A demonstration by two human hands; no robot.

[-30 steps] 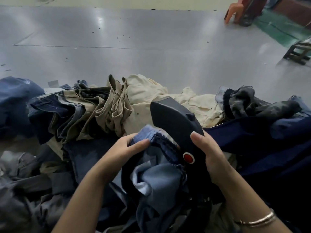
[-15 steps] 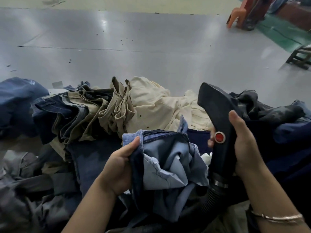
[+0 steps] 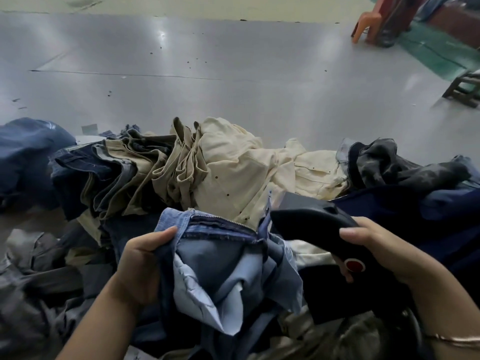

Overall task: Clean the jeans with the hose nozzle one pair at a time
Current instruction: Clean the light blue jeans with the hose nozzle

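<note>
Two hands: jeans [image 3: 207, 258] left, nozzle [image 3: 317, 227] right

Materials: cloth heap, plastic nozzle, glossy floor.
Light blue jeans [image 3: 207, 258]: soft denim, matt, with a metal-toothed zip. Hose nozzle [image 3: 319, 229]: smooth dark plastic, dull sheen, glossy red button [image 3: 354, 265]. Cream trousers [image 3: 239, 172]: matt woven cotton, probably. Grey floor [image 3: 233, 68]: smooth, reflective. Bracelet [image 3: 454, 339]: shiny metal.
</note>
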